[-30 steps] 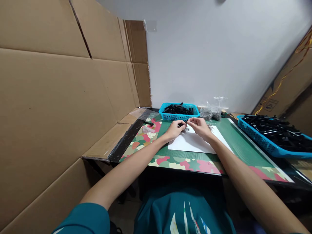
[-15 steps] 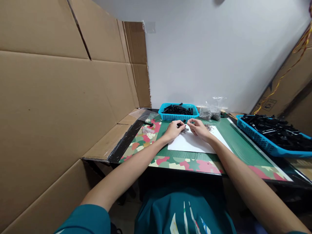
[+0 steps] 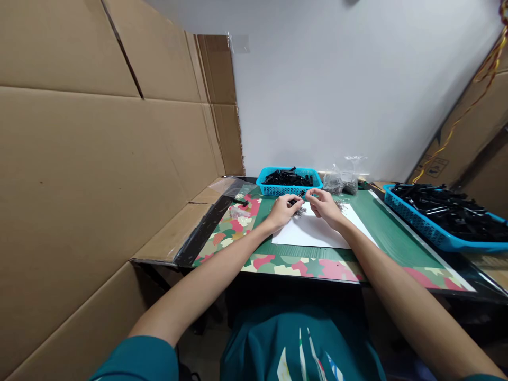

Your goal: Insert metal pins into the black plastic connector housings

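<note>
Head view. Two bare hands, one person, at a table.

Item: left hand [image 3: 282,210], thumb and fingers pinching a black piece [image 3: 294,201]; the piece lies in the grip above the far left part of the white sheet, its far end pointing toward the right hand.

Item: right hand [image 3: 326,206], fingers curled, thumb and forefinger near each other just beside the black piece; cannot tell whether the tips meet or hold anything small.

Item: white sheet [image 3: 307,233], flat beneath both hands, on a green mat [image 3: 397,227] with a patterned border [image 3: 305,267].

Item: small metal bits, two heaps, one [image 3: 300,211] by the left hand, another [image 3: 342,205] beyond the right wrist; too small to identify singly.

Item: blue basket [image 3: 288,191], behind the hands, filled with black pieces.

Item: clear bags [image 3: 334,183] of small bits, standing right of that basket.

Item: larger blue basket [image 3: 431,225], far right, heaped with more black pieces.

Item: loose black piece [image 3: 241,202] and crumpled clear plastic [image 3: 239,212], left side of the mat.

Item: cardboard panel [image 3: 79,159], upright at left; pale wall [image 3: 317,90] behind; yellow wire [image 3: 456,129] hanging at right
</note>
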### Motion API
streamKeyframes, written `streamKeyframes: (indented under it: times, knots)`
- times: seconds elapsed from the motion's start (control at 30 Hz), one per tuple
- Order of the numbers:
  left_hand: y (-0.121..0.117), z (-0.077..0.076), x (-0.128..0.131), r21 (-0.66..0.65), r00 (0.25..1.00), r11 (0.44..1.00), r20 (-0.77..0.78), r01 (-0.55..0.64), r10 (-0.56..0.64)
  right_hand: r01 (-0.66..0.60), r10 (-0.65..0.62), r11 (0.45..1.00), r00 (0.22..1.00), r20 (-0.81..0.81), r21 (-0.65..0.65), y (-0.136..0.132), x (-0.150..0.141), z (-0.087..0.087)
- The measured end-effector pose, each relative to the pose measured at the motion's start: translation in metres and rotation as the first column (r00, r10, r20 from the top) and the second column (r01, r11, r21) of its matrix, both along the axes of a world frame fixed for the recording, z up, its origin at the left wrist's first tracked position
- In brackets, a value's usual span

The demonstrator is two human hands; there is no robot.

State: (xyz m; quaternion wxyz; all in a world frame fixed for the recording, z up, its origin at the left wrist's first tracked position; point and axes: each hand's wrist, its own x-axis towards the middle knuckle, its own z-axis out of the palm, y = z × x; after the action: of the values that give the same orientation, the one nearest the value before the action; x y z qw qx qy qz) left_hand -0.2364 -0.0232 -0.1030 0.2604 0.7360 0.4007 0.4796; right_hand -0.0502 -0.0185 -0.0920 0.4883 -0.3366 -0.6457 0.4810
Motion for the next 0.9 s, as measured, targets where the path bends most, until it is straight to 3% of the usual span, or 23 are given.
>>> streamKeyframes:
  times: [0.23,0.6,0.9]
  knots:
    - [0.0014,-0.0005,-0.0003,0.018,0.999,0.999,-0.003,-0.031,0.032,-0.003,0.003,1.000,0.999,0.052,0.004,0.0000,0.0019,-0.0005]
    - [-0.0020,0.0046,0.0005,-0.048,0.998,0.997,0.023,0.057,-0.056,0.051,-0.060,0.996,0.991,0.116,0.078,0.0016,0.0075,0.0025]
    - [-0.0046,0.0088,0.0019,-0.075,0.994,0.991,0.038,0.107,-0.105,0.077,-0.076,0.997,0.996,0.038,-0.026,0.0010,0.0096,0.0055]
